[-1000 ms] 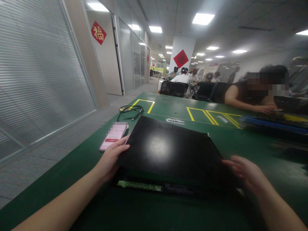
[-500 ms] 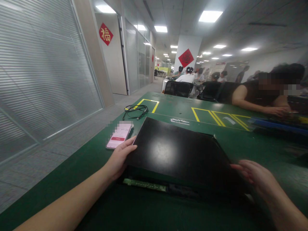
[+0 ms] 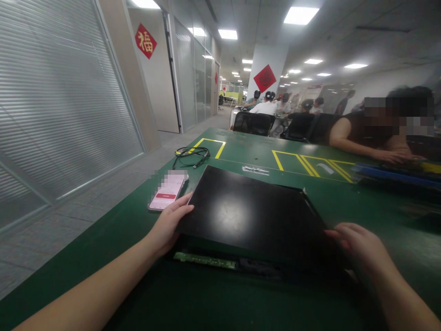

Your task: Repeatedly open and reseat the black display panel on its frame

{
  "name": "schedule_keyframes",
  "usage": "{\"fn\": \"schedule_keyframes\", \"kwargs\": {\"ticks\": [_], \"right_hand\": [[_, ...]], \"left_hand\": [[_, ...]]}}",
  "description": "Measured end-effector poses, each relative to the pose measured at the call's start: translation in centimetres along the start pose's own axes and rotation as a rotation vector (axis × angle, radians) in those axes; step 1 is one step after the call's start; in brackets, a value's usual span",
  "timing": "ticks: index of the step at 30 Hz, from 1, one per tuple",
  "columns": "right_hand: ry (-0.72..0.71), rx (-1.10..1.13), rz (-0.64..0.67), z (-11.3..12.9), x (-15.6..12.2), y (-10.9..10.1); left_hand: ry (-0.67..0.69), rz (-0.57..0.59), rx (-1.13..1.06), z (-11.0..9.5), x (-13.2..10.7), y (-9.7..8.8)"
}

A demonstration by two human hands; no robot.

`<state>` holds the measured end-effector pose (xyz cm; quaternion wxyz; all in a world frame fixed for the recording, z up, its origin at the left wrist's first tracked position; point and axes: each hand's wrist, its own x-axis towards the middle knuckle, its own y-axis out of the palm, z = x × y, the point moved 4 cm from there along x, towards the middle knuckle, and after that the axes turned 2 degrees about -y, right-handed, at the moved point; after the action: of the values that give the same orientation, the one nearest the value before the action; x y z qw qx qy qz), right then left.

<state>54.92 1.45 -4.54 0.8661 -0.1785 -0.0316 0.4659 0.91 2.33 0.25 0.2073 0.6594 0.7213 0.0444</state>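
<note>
A flat black panel (image 3: 248,211) lies on the green table (image 3: 144,294), its near edge raised slightly over a narrow green circuit strip (image 3: 205,260). My left hand (image 3: 168,223) grips the panel's near left corner, thumb on top. At the near right corner my right hand (image 3: 360,243) curls its fingers round the panel's edge.
A phone (image 3: 167,192) with a lit pink screen lies just left of the panel. A coiled black cable (image 3: 191,155) sits farther back by yellow floor-style markings (image 3: 303,163). Another person (image 3: 372,133) leans on the table at the right beside blue trays (image 3: 396,177). Black chairs stand behind.
Both hands keep the same hold on the panel's near corners. Only the view has shifted slightly; the panel has barely moved.
</note>
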Motion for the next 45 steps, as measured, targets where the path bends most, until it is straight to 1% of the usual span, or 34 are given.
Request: {"fn": "schedule_keyframes", "kwargs": {"ticks": [2,4,8,11,15,19,24,29,33,36,45], "right_hand": [[-0.037,-0.099,-0.089,0.7,-0.9,0.3],[-0.032,-0.220,-0.102,1.3,-1.6,0.7],[-0.068,-0.465,-0.083,2.7,-2.2,1.1],[-0.110,-0.582,-0.039,3.2,-2.1,1.1],[-0.161,-0.608,-0.022,3.4,-1.9,1.0],[-0.151,-0.635,-0.020,3.0,-1.6,0.7],[-0.175,-0.644,-0.006,2.7,-1.2,0.8],[-0.185,-0.668,-0.068,2.5,-1.1,1.0],[-0.227,-0.673,-0.080,1.9,-0.8,0.9],[-0.245,-0.678,-0.084,1.6,-0.5,0.8],[-0.208,-0.692,-0.065,2.3,-1.1,1.1]], "left_hand": [[0.002,-0.009,0.007,0.1,0.1,-0.1],[0.003,-0.008,0.017,0.4,0.4,-0.3],[0.008,0.008,0.027,0.6,0.7,-0.4],[-0.002,0.011,0.049,0.4,0.6,-0.2],[0.007,0.002,0.053,0.3,0.4,0.0],[0.002,-0.004,0.030,0.5,0.5,0.0],[-0.001,-0.003,0.011,0.6,0.6,-0.2],[0.002,0.040,-0.019,0.7,0.8,-0.4],[-0.008,0.087,-0.049,1.0,1.0,-0.4],[-0.012,0.096,-0.055,1.1,1.0,-0.4],[-0.008,0.110,-0.063,1.3,0.9,-0.6]]}}
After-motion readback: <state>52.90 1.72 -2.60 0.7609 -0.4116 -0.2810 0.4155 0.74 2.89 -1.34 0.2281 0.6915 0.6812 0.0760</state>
